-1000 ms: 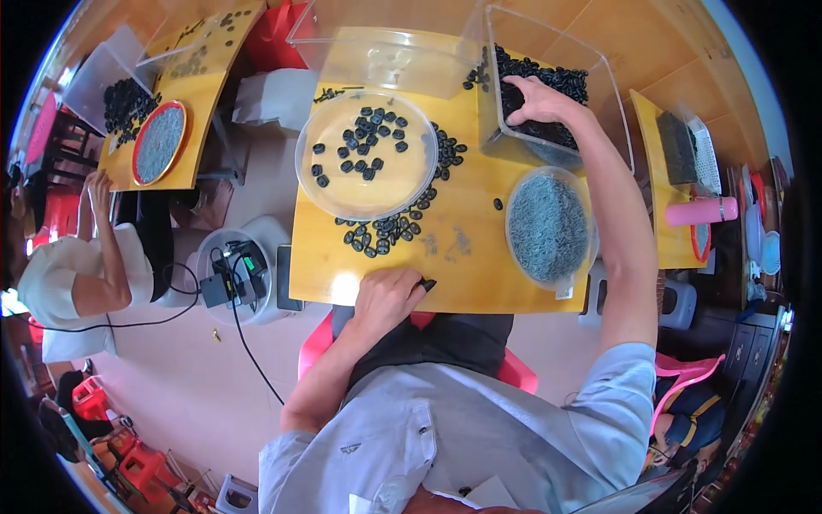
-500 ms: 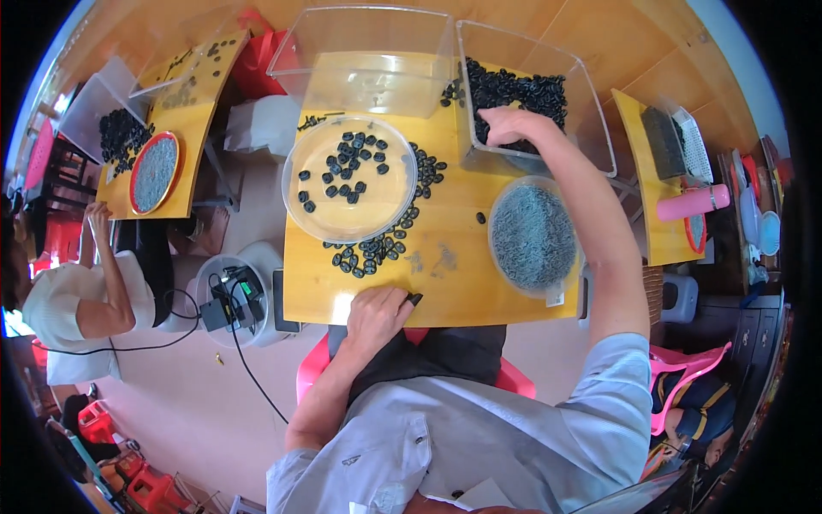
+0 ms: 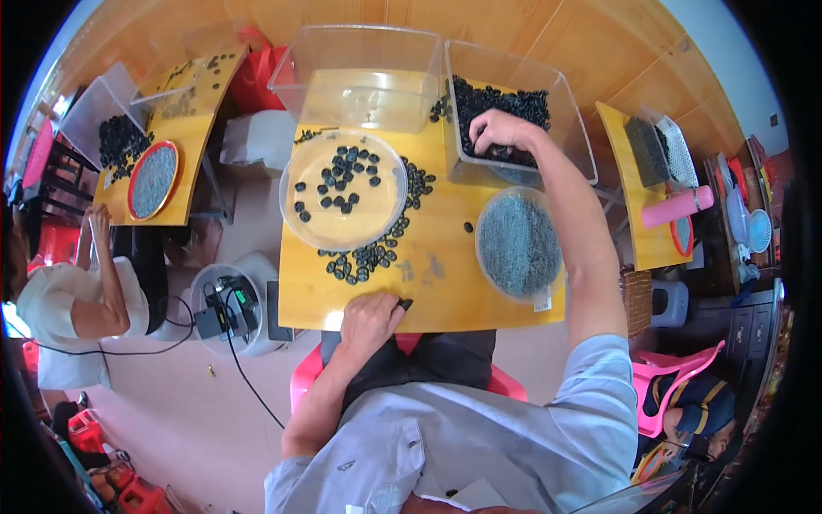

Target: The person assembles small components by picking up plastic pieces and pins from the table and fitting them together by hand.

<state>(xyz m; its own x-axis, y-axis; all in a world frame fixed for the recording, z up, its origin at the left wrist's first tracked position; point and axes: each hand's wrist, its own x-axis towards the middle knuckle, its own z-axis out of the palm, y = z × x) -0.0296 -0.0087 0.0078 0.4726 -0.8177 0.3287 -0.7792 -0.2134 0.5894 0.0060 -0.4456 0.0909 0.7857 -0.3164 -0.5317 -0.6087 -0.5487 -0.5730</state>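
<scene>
- Right hand (image 3: 499,130) reached forward into the clear bin (image 3: 572,116) at the far right of the desk (image 3: 428,287); fingers curled down into the dark pieces (image 3: 505,101) heaped inside. Whether any piece was gripped could not be told.
- Bin stood with its long axis running away from the person, open side up; dark pieces filled mostly its far half.
- Left hand (image 3: 370,319) rested at the near desk edge, fingers bent, thumb and forefinger pinched on one small dark part (image 3: 405,303). The part pointed away from the hand toward the right; it was too small to make out its long axis.
- Round clear dish (image 3: 301,224) sat left of centre on the desk, holding scattered dark pieces. More loose pieces (image 3: 370,255) lay in an arc along its near and right rim, on the desk top.
- Single stray piece (image 3: 468,227) lay between the dish and the round grey tray (image 3: 518,244), apart from both.
- Grey tray sat near the right desk edge, just under the right forearm, filled with fine grey material.
- A second, nearly empty clear bin (image 3: 360,73) stood at the far left, just beside the first bin.
- Another person (image 3: 73,304) sat at the left at a separate desk (image 3: 193,141) with a red-rimmed tray (image 3: 152,180).
</scene>
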